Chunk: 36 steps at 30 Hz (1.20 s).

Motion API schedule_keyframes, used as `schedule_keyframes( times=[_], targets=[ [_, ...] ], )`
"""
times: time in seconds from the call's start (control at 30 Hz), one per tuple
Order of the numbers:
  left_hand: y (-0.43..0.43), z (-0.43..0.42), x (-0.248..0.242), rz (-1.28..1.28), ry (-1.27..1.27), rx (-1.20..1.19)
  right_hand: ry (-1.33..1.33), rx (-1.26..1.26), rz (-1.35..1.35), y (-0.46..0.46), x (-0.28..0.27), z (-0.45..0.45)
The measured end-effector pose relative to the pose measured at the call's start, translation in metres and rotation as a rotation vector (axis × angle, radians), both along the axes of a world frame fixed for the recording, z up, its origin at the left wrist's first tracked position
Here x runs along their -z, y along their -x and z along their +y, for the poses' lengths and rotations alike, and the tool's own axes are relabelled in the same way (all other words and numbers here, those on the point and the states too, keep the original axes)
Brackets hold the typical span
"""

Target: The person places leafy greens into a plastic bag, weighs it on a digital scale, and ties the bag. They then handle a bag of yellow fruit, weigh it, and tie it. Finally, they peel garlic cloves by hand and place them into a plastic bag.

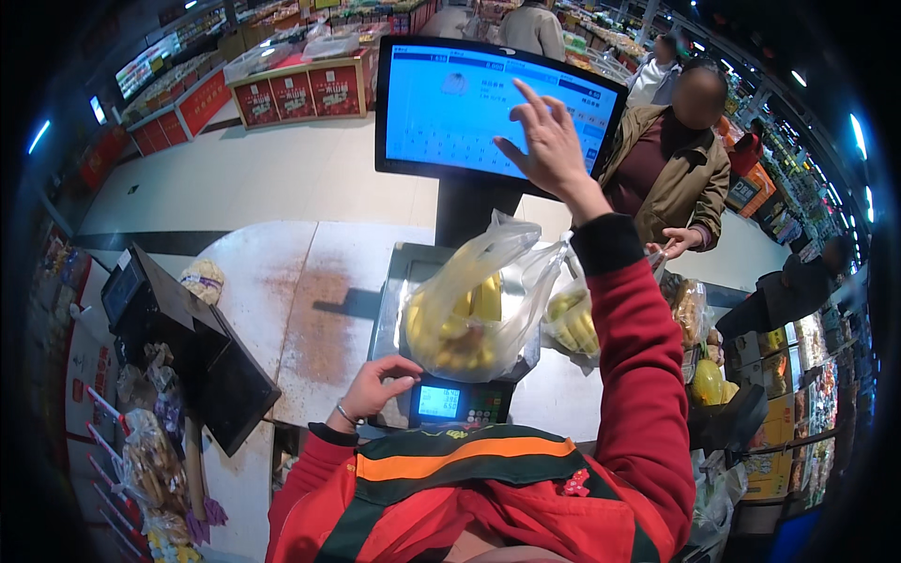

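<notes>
My right hand is raised in front of a lit touch screen, its fingers spread and empty; whether a fingertip touches the glass I cannot tell. Below the screen, a clear plastic bag of bananas lies on the metal pan of a weighing scale. My left hand rests by the scale's near left edge, thumb and forefinger apart, near the bag's lower side. A small lit display and a keypad sit at the scale's front. Right of the scale is another bag of bananas, partly behind my right arm.
A person in a brown jacket stands beyond the counter at the right, a hand near a bag. On the left are a black device, a netted pale bundle and bagged goods. Red display boxes stand beyond.
</notes>
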State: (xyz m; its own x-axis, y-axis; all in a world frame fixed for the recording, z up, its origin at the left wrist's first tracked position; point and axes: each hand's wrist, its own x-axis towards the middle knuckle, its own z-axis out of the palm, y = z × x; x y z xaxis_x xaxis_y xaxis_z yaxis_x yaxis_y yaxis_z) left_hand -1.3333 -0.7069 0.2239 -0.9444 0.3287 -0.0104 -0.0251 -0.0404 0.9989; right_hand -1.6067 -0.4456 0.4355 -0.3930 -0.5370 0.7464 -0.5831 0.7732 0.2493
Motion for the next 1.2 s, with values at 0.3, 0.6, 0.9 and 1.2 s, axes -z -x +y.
schedule_keyframes(
  times=[0.3,0.6,0.9,1.2],
  targets=[
    [-0.006,-0.004,0.007,0.144,0.049,-0.047,0.423,-0.207,-0.187,-0.015,0.079,0.057],
    [0.05,-0.007,-0.053,0.417,0.271,-0.24,1.115,0.283,-1.165,-0.238,0.387,0.102],
    [0.111,0.15,-0.11,1.069,0.802,-0.401,0.799,0.628,-1.157,-0.243,0.4,0.077],
    [0.141,0.03,-0.079,-0.161,-0.716,-0.331,2.021,-0.426,-1.23,-0.224,0.268,0.124]
  ],
)
